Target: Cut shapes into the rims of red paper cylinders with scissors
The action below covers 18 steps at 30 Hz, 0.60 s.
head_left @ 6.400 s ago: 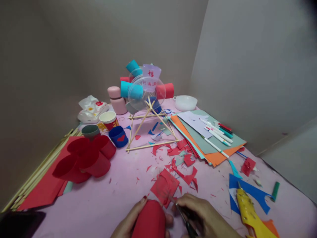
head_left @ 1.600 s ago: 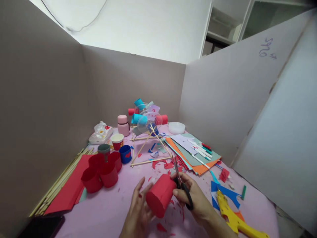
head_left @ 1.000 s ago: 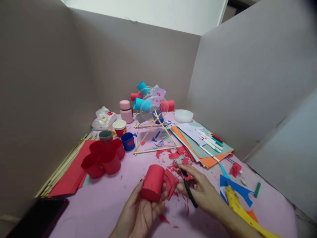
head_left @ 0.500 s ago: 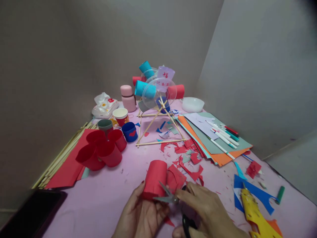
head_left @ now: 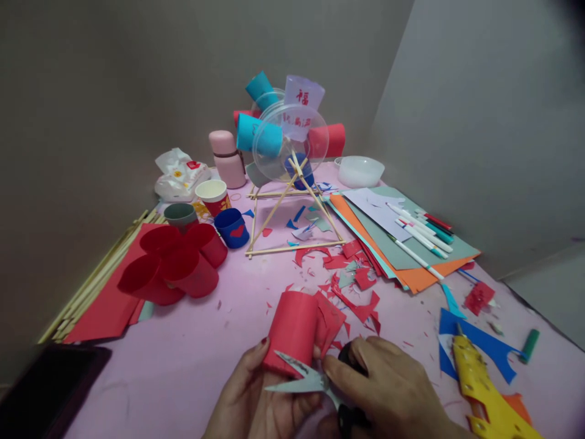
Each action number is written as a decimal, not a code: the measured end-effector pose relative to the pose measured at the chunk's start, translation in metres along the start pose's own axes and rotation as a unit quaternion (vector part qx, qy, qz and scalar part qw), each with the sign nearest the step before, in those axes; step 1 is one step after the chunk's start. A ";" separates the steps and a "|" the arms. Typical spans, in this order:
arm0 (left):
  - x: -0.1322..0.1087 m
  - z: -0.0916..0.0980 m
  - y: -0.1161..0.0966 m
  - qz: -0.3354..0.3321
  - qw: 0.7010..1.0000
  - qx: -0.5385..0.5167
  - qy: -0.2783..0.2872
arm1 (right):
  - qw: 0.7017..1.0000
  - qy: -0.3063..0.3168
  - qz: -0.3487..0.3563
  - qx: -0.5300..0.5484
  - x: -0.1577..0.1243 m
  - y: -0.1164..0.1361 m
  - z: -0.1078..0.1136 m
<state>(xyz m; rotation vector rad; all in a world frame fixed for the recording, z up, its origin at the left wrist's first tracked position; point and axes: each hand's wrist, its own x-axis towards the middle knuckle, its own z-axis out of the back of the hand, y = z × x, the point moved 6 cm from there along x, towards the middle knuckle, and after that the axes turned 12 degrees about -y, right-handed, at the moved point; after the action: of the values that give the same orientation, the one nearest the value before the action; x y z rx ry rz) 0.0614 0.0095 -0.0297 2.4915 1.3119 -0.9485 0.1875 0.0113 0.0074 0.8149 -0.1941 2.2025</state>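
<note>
My left hand (head_left: 260, 399) grips a red paper cup-like cylinder (head_left: 295, 326) near the front edge of the table, its thumb on the left side and fingers beneath. In my right hand (head_left: 384, 384) is a pair of scissors (head_left: 315, 381) with black handles. Their blades stand apart, pointing left across the cylinder's near end. One blade lies over the red paper; whether the lower one touches the rim I cannot tell. Red paper scraps (head_left: 329, 320) lie just behind the cylinder.
A stick-framed wheel with paper cups (head_left: 297, 177) stands at the back. Red cups (head_left: 189, 271) cluster left, near a phone (head_left: 55, 390). Coloured sheets (head_left: 429, 277) with markers (head_left: 420, 235) lie right; a yellow glue gun (head_left: 484, 387) rests at front right. Red scraps (head_left: 361, 305) litter the middle.
The view has tilted down and come a little closer. The scissors have shifted left over the red cylinder's near end, their blades wider apart.
</note>
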 end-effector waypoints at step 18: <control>0.004 0.000 0.000 0.014 0.999 -0.011 -0.033 | 0.995 0.013 -0.057 0.079 0.003 0.001 0.003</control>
<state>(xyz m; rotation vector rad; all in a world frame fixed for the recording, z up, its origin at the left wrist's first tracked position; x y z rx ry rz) 0.0630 0.0122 -0.0327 2.4336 1.2584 -0.9954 0.1865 0.0110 0.0113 0.8612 0.0394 2.1378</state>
